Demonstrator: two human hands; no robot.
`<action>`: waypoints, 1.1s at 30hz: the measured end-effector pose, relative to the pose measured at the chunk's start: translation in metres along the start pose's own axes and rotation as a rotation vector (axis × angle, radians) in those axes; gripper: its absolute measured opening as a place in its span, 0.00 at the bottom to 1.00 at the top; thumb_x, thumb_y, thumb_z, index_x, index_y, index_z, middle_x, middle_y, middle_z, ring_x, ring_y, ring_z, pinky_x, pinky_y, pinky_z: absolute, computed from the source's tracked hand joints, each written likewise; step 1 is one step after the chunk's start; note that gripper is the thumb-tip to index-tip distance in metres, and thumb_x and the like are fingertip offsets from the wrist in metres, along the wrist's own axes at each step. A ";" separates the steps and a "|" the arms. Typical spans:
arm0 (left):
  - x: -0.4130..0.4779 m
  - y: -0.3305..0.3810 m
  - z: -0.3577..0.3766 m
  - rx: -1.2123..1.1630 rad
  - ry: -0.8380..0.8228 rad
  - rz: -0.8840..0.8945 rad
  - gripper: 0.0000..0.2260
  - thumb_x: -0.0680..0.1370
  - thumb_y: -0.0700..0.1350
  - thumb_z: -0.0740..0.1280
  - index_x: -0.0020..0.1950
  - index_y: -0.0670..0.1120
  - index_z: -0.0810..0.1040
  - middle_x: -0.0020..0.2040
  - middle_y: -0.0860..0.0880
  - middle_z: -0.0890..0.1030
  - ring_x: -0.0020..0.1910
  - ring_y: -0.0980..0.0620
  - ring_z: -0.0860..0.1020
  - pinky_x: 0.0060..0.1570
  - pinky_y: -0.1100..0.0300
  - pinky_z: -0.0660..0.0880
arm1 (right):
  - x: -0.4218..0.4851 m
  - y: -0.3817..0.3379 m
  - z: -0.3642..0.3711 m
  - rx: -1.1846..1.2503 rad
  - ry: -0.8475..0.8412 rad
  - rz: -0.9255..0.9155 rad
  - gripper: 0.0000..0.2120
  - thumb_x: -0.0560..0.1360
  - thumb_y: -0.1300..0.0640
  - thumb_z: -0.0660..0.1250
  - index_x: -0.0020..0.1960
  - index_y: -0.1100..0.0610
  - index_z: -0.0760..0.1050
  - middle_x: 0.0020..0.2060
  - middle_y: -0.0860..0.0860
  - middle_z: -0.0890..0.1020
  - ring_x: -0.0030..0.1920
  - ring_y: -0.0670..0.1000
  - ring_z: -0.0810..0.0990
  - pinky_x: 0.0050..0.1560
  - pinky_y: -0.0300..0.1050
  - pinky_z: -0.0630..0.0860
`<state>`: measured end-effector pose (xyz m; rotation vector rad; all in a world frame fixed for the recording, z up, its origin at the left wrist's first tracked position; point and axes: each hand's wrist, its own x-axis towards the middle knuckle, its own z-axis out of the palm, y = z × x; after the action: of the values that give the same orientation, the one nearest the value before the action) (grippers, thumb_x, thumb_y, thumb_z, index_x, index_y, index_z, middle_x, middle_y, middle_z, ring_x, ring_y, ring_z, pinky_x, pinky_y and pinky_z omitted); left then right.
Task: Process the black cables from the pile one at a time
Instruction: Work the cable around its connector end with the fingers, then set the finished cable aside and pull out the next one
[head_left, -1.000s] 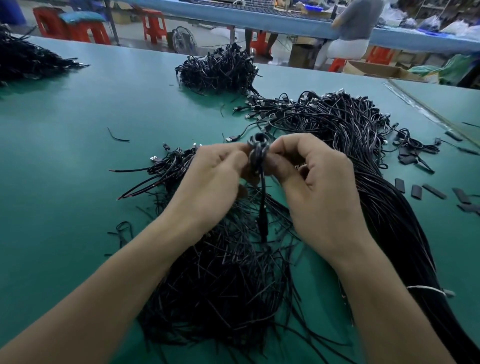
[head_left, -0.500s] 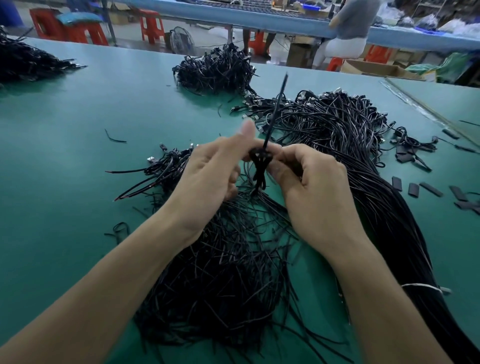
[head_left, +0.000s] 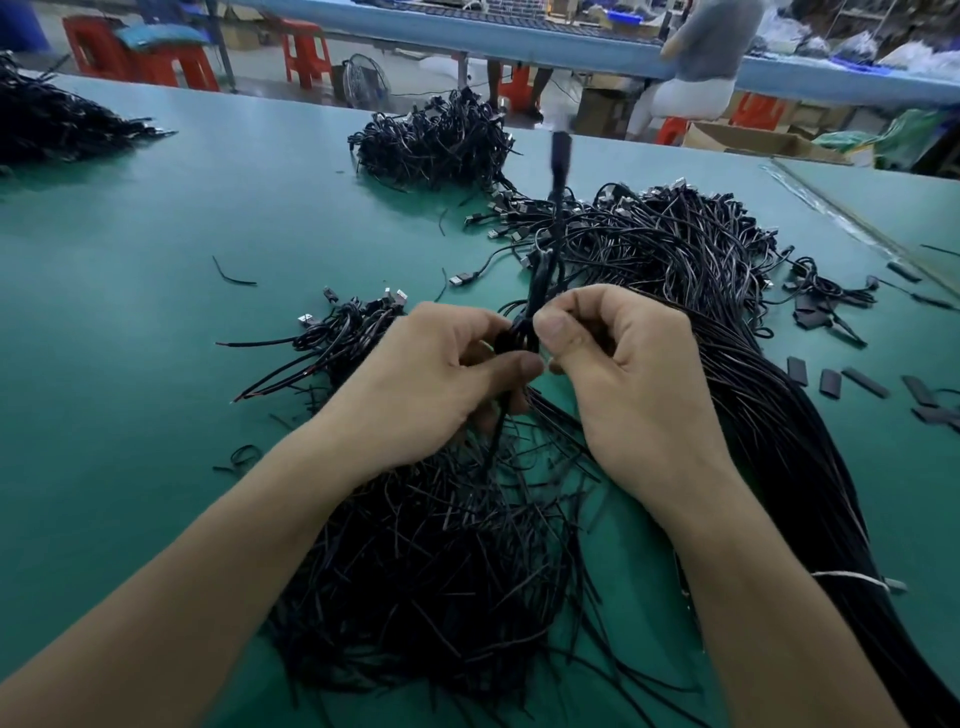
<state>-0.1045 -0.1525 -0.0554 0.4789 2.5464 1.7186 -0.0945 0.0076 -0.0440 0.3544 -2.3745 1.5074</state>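
A black cable (head_left: 537, 291) is pinched between the curled fingers (head_left: 558, 328) of the left hand (head_left: 431, 384) and the right hand (head_left: 623, 374), its end raised above the desk (head_left: 156, 260). Its winding is judged unfinished; the large pile (head_left: 727, 270) alongside is left to be done, and a far heap (head_left: 436, 140) seems finished.

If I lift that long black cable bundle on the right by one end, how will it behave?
Probably floppy: the bundle curves limply across the table. Likely heavy, being many cables thick. With one white tie visible, loose ends by the connectors may fan out.
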 end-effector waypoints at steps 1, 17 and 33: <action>0.001 -0.002 -0.002 0.076 0.044 0.027 0.06 0.78 0.50 0.71 0.46 0.48 0.82 0.34 0.51 0.85 0.26 0.57 0.77 0.24 0.65 0.71 | 0.000 0.001 0.000 0.017 -0.007 0.025 0.07 0.79 0.54 0.68 0.42 0.49 0.79 0.31 0.42 0.81 0.33 0.41 0.78 0.36 0.35 0.74; 0.009 -0.042 -0.061 0.776 0.626 -0.512 0.16 0.79 0.57 0.63 0.53 0.44 0.72 0.46 0.39 0.76 0.45 0.37 0.75 0.48 0.46 0.72 | -0.003 0.042 -0.018 -0.770 -0.260 0.424 0.11 0.78 0.52 0.69 0.59 0.51 0.77 0.50 0.48 0.80 0.48 0.52 0.78 0.47 0.48 0.78; 0.001 -0.017 -0.012 0.708 0.378 0.109 0.03 0.77 0.53 0.69 0.45 0.56 0.78 0.26 0.57 0.71 0.27 0.61 0.72 0.32 0.60 0.72 | -0.001 0.044 -0.018 -0.710 -0.123 0.358 0.07 0.80 0.56 0.66 0.54 0.51 0.81 0.44 0.48 0.79 0.42 0.48 0.76 0.41 0.41 0.72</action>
<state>-0.1116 -0.1687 -0.0657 0.3268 3.4416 0.9357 -0.1070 0.0424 -0.0738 -0.1589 -2.9808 0.6630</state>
